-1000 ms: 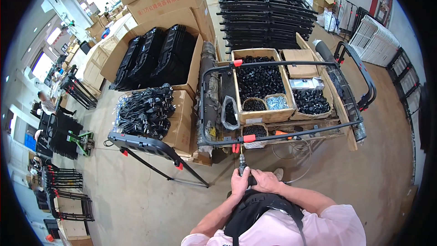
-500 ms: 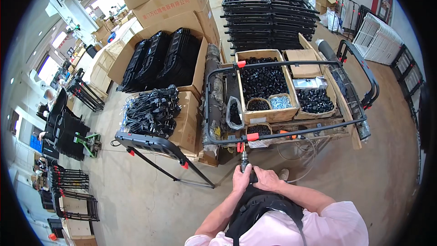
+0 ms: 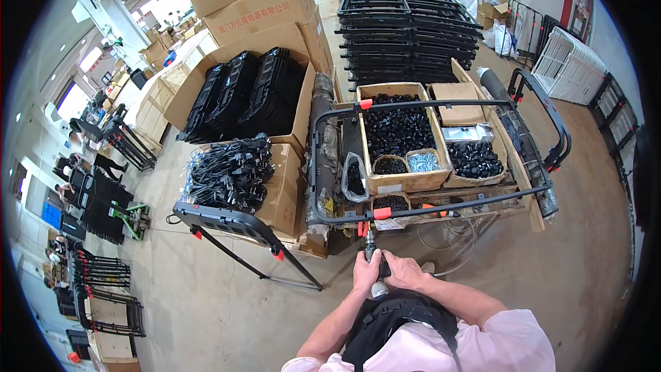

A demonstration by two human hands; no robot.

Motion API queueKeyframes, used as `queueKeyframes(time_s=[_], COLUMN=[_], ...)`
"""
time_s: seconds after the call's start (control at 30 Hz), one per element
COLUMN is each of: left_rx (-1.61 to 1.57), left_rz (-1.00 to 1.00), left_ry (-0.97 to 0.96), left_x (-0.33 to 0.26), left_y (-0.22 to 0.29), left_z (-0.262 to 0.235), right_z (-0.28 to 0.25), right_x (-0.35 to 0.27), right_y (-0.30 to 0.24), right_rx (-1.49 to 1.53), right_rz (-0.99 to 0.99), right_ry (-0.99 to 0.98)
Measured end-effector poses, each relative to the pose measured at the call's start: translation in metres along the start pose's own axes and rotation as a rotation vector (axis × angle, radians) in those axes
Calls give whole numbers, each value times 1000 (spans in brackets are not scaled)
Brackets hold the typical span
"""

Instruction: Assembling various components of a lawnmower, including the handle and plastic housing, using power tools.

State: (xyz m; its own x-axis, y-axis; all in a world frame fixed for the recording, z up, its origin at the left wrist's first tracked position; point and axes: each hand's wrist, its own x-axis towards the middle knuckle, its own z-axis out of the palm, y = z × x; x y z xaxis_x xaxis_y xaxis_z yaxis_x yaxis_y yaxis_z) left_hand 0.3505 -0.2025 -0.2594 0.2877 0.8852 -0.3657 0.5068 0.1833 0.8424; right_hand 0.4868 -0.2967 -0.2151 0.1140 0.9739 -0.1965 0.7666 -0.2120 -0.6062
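Observation:
Close in front of my body, both hands are wrapped around a power driver (image 3: pixel 371 238) that points away from me. My left hand (image 3: pixel 366 271) closes on its left side, and my right hand (image 3: pixel 403 271) grips it from the right. Its tip is near the near bar of a black tubular frame (image 3: pixel 454 199), beside red clips (image 3: pixel 365 229); whether they touch is hard to make out. This frame lies across the workbench, with a red piece (image 3: pixel 382 213) on its near bar and another red piece (image 3: pixel 365 104) on its far bar.
Inside the frame stand a wooden box of black knobs (image 3: pixel 396 124), a small tub of silver screws (image 3: pixel 423 161) and a carton of black parts (image 3: pixel 475 160). Coiled black cables (image 3: pixel 231 171) lie at left. Black frames (image 3: pixel 410 34) are stacked beyond. A hose (image 3: pixel 475 234) hangs at right.
Both hands keep their grip on the driver. The bench and frame appear slightly lower in the picture, and the red piece on the near bar shows more fully.

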Motion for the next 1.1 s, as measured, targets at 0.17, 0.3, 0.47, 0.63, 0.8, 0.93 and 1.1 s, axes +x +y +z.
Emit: queueKeyframes(time_s=[0.17,0.3,0.47,0.63,0.8,0.93,1.1], left_rx=[10,1,36,25,10,-13,-33], left_rz=[-15,-29,-33,-34,-41,-37,-55], left_ry=[-29,-49,-20,-16,-29,-20,-31], left_x=[3,4,3,1,0,-3,-15], left_y=[7,14,12,7,-3,-7,3], left_z=[-3,-4,-4,0,1,0,-4], right_z=[-7,-7,-6,-9,-6,-4,-4], right_x=[3,5,4,0,-4,-6,-11], right_y=[-2,-1,-6,-8,-9,-10,-10], right_rx=[-3,9,-44,-28,-27,-21,-22], right_rz=[-8,11,-109,-74,-71,-71,-62], right_ry=[1,-5,3,-20,-33,-61,-75])
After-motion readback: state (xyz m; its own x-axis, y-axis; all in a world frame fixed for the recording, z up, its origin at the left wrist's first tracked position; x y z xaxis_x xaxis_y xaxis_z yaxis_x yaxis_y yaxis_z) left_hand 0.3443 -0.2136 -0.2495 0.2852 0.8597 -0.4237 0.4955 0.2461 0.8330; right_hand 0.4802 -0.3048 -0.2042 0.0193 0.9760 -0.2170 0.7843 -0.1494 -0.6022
